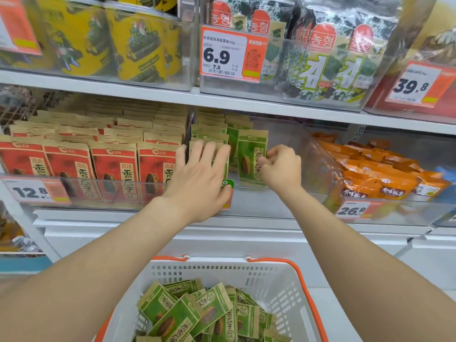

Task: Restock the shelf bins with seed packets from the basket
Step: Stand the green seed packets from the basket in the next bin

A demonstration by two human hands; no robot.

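Your left hand (pixel 197 178) lies flat, fingers straight, bracing the row of green packets (pixel 209 130) at mid-frame. Your right hand (pixel 281 166) pinches the edge of an upright green packet (pixel 251 156) just beside it. Seat it square, label forward, before reaching for the basket (pixel 271 275) at bottom centre.

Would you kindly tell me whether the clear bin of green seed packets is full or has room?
Partly full: green packets stand upright on the left of the bin; its right side is bare.
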